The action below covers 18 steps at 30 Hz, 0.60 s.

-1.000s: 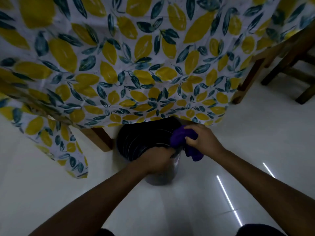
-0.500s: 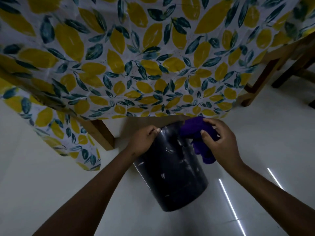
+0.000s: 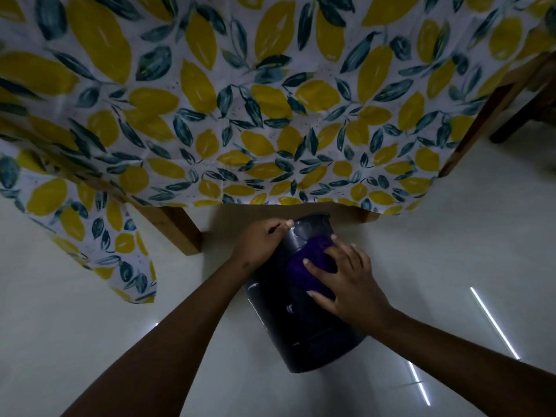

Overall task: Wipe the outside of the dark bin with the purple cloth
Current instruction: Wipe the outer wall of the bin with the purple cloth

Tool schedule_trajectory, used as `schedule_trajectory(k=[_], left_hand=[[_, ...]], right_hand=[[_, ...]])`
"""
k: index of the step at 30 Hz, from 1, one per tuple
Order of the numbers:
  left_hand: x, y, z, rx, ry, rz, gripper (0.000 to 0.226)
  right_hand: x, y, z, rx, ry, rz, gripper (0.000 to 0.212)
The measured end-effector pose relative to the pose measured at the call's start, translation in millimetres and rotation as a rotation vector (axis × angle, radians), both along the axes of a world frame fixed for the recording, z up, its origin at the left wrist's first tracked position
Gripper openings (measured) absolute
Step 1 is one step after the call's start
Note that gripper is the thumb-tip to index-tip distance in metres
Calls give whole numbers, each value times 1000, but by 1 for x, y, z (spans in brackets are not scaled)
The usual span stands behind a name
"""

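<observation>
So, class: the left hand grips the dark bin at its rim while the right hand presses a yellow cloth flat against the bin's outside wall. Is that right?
Not quite. The cloth is purple, not yellow; the head view shows the purple cloth under the right hand. The rest holds: the left hand grips the dark bin at its rim, and the cloth is pressed on the outside wall.

count: 1 dark bin, 1 purple cloth, 2 hands in frame, left hand and right hand, 1 leaf-print tablecloth, 2 wooden legs clearly visible, left leg, right leg.
</observation>
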<state>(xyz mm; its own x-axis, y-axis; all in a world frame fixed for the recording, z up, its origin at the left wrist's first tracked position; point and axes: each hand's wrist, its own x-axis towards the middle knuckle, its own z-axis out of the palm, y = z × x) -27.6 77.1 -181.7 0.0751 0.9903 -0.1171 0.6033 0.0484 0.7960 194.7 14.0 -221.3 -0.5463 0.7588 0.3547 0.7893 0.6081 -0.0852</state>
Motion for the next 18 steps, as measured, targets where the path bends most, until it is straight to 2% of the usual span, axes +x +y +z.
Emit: schedule_trajectory(k=[2, 4, 8, 11, 14, 16, 18], left_hand=[[1, 1, 0, 2, -1, 0, 39], [2, 1, 1, 3, 17, -2, 35], [6, 4, 2, 18, 77, -32, 35], [5, 8, 1, 26, 148, -43, 36], [2, 9, -1, 25, 134, -28, 32], [4, 8, 0, 35, 114, -43, 32], [10, 6, 4, 39, 101, -62, 34]], right_hand=[[-3, 9, -2, 42, -53, 97, 54], [-8, 20, 0, 8, -77, 104, 53], [-8, 22, -4, -182, 87, 60, 50], [-1, -13, -19, -160, 117, 222, 48], [5, -32, -23, -128, 31, 357, 49], [3, -19, -17, -119, 31, 342, 47], [-2, 1, -8, -155, 110, 231, 45]])
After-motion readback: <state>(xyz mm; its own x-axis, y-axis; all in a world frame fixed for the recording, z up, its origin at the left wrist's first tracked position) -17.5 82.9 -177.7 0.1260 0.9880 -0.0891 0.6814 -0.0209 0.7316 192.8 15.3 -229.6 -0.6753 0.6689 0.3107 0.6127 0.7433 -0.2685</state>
